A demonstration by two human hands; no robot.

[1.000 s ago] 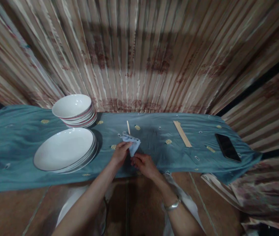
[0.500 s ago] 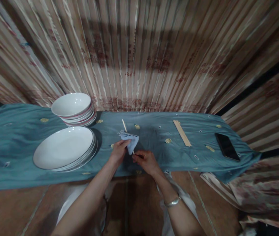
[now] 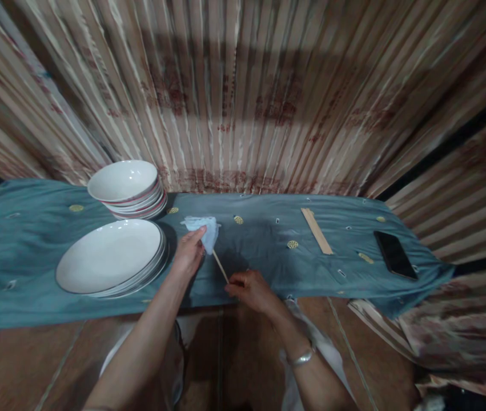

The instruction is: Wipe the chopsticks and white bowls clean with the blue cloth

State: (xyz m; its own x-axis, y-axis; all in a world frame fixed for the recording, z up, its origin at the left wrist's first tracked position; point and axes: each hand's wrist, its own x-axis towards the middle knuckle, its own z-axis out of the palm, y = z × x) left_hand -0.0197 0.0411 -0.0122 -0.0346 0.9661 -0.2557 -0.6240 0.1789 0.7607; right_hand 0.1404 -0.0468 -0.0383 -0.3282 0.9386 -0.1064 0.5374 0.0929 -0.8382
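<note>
A light blue cloth is pinched in my left hand, folded around the far part of a thin wooden chopstick. My right hand, with a silver bracelet on its wrist, grips the chopstick's near end between thumb and fingers. The stretch of stick between the two hands is bare, slanting from the cloth down toward me. Its far end is hidden by the cloth. Farther right, a small row of chopsticks lies side by side on the teal cloth-covered table.
Left of my hands stand a stack of white plates and, behind it, a stack of white bowls. A black phone rests near the table's right end. A striped, patterned curtain hangs behind the table.
My left hand has moved left and away with the cloth, uncovering more of the chopstick's near part. The far tip, which stuck out before, is now covered. My right hand has shifted slightly nearer.
</note>
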